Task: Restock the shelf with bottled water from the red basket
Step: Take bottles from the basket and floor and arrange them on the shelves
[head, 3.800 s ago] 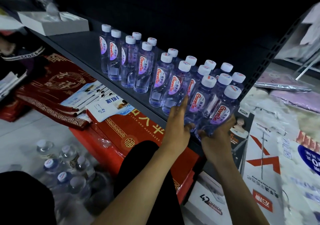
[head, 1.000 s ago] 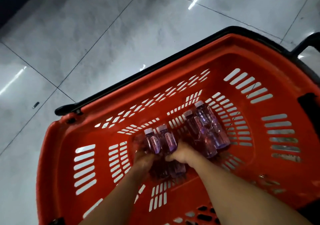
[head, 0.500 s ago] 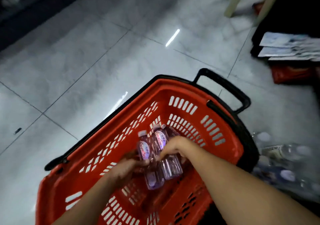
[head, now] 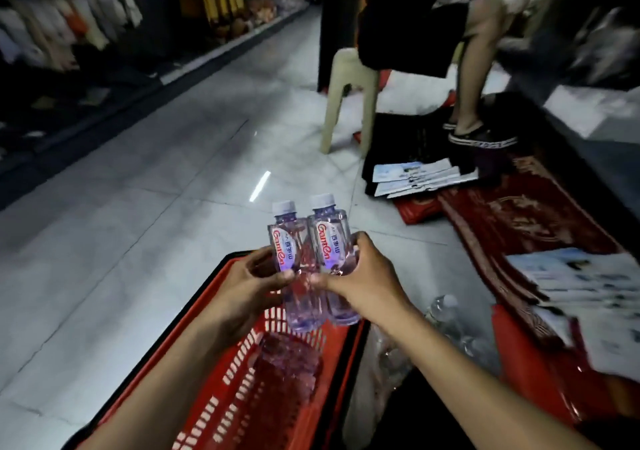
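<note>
Two clear water bottles with white caps and red-lettered labels stand upright side by side in the air above the red basket point(head: 221, 373). My left hand point(head: 247, 285) grips the left bottle point(head: 285, 241), and my right hand point(head: 363, 278) grips the right bottle point(head: 330, 238). The two bottles touch each other. More bottles lie blurred on the basket's floor point(head: 287, 359). The shelf with stocked water is out of view.
Loose bottles point(head: 446, 311) lie on the floor right of the basket. Red packages with leaflets point(head: 533, 221) are stacked along the right. A person point(head: 474, 68) stands by a beige plastic stool point(head: 349, 96) ahead. Grey tiled aisle floor stretches left, with stocked shelves beyond.
Both hands have lifted the two bottles up out of the basket. My view has swung up from the basket toward the aisle.
</note>
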Motion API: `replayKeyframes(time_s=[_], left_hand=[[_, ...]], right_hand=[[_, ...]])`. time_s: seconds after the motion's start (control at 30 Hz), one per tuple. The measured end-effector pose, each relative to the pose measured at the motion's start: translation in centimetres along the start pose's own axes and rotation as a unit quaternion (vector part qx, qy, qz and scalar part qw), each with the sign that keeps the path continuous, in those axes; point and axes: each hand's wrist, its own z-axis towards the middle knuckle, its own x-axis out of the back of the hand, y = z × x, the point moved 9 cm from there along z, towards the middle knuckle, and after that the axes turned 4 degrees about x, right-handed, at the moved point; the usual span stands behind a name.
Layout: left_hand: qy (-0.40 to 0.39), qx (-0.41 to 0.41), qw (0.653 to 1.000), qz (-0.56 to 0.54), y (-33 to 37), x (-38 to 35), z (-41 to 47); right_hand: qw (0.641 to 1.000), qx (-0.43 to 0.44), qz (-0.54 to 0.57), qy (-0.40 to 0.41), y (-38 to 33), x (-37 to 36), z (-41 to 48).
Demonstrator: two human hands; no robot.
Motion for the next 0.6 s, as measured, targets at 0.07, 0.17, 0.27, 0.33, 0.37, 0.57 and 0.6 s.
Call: replayKeyframes(time_s=[0.07,0.17,0.27,0.33,0.37,0.57,0.6], left_hand=[[-0.044,-0.022,0.998,0.034,2.5,-4.5,0.2],[-0.134,-0.065,0.985,0.083,5.4,-12.3,0.0],[-0.235,-0.107,0.961,0.100,6.9,-20.9,-1.0],[-0.303,-0.116,0.941,0.093,6.9,-27.1,-2.2],[-0.334,-0.115,0.931,0.088,6.6,-30.2,-3.0],[-0.502,-0.088,0.857,0.084,2.0,-45.8,-11.0],[-0.519,-0.081,0.846,0.086,1.1,-47.7,-12.3]], right_hand=[[0.998,-0.004,0.008,0.067,-0.6,4.6,-1.7],[0.984,-0.005,0.018,0.176,-1.1,11.8,-5.3],[0.957,-0.015,0.011,0.288,-0.7,18.8,-10.2],[0.934,-0.027,-0.005,0.356,0.1,23.4,-14.2],[0.922,-0.032,-0.011,0.387,0.3,25.5,-16.4],[0.840,-0.064,-0.038,0.538,2.3,34.0,-31.3],[0.828,-0.068,-0.037,0.555,2.8,34.7,-33.4]])
